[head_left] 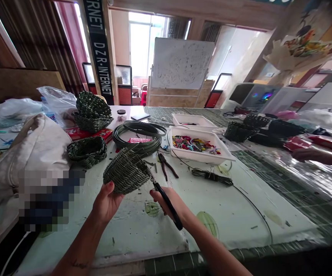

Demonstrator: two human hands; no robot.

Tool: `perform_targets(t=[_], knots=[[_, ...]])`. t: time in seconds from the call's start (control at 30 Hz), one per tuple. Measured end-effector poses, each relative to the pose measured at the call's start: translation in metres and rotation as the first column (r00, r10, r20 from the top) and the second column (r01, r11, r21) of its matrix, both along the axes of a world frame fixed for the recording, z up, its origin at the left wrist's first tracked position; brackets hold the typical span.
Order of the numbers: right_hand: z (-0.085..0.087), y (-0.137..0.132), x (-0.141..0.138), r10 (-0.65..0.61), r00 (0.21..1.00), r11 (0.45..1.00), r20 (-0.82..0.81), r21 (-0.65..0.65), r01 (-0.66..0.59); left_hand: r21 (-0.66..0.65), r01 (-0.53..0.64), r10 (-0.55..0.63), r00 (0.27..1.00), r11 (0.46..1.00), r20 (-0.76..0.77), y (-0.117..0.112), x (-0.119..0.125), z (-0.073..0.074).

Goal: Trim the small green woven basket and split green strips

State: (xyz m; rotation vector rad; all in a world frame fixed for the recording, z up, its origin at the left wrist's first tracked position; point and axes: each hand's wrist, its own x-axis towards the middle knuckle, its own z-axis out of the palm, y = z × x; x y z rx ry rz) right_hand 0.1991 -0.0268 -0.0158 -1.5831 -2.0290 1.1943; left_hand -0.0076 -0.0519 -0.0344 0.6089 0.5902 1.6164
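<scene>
Across our pale worktable (pixel 151 237) we are cupping a woven green basket (pixel 126 171) in our left hand (pixel 107 203), while our right hand (pixel 166 201) is closing around black-handled scissors (pixel 173 216) at its rim. Three more woven baskets (pixel 88 130) are sitting leftward, near one coiled plastic strip (pixel 138 138).

dark green strips cross in a tight over-under weave on the basket (pixel 126 171) in the foreground, matching the dark green coil of strip (pixel 138 138) behind it, while black grips mark the snips (pixel 167 205) and dark red grips the pliers (pixel 166 165); a pink strip (pixel 138 140) lies on the coil, multicoloured scraps (pixel 193 145) fill a white tray (pixel 200 158), and a green grid pattern lines the cutting mat (pixel 286 180)
</scene>
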Motion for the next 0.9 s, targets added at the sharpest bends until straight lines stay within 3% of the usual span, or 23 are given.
perform_targets(t=[0.17, 0.4, 0.9], knots=[[0.01, 0.003, -0.001, -0.001, 0.999, 1.0, 0.037, 0.028, 0.0, -0.064, 0.06, -0.058, 0.998, 0.996, 0.026, 0.0, 0.0, 0.0], [0.021, 0.006, 0.002, 0.062, 0.991, 0.995, 0.119, 0.072, -0.071, -0.044, 0.128, -0.127, 0.991, 0.991, 0.037, 0.001, -0.004, -0.005], [-0.011, 0.006, -0.006, -0.033, 0.998, 0.995, -0.051, 0.095, 0.038, -0.133, 0.089, -0.083, 0.995, 0.987, 0.049, 0.002, 0.0, -0.007]])
